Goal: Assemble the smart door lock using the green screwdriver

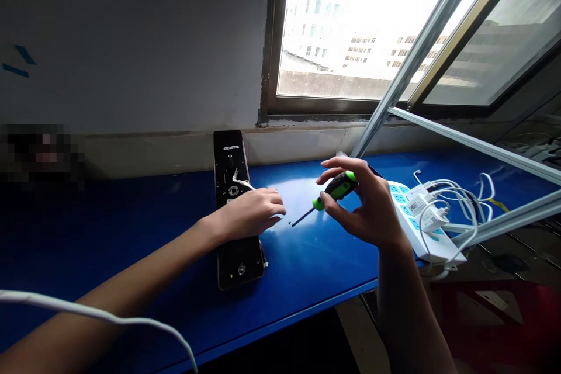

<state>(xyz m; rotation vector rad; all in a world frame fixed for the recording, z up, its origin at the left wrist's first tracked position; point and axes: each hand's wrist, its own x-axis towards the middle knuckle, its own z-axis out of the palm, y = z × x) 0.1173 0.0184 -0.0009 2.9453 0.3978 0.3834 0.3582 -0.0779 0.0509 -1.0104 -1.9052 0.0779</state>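
A long black device panel (241, 251) lies on the blue table, with round metal fittings and a short white cable (239, 180) on its face. My left hand (249, 210) hovers across the panel's middle, fingers loosely curled and a small gap between thumb and fingertips; nothing shows in them. Just beyond those fingertips, a tiny dark piece, perhaps a screw (290, 223), rests on the table. My right hand (368, 204) grips a green-and-black screwdriver (339, 188) by its handle. The screwdriver's shaft slants down to the left, its tip close to the tiny piece.
A white power strip (438, 250) with plugged-in chargers (432, 216) and tangled white cables lies to the right. A metal frame (403, 70) slants up before the window. Another white cable (131, 321) crosses over my left forearm. The table's front edge (307, 310) runs below.
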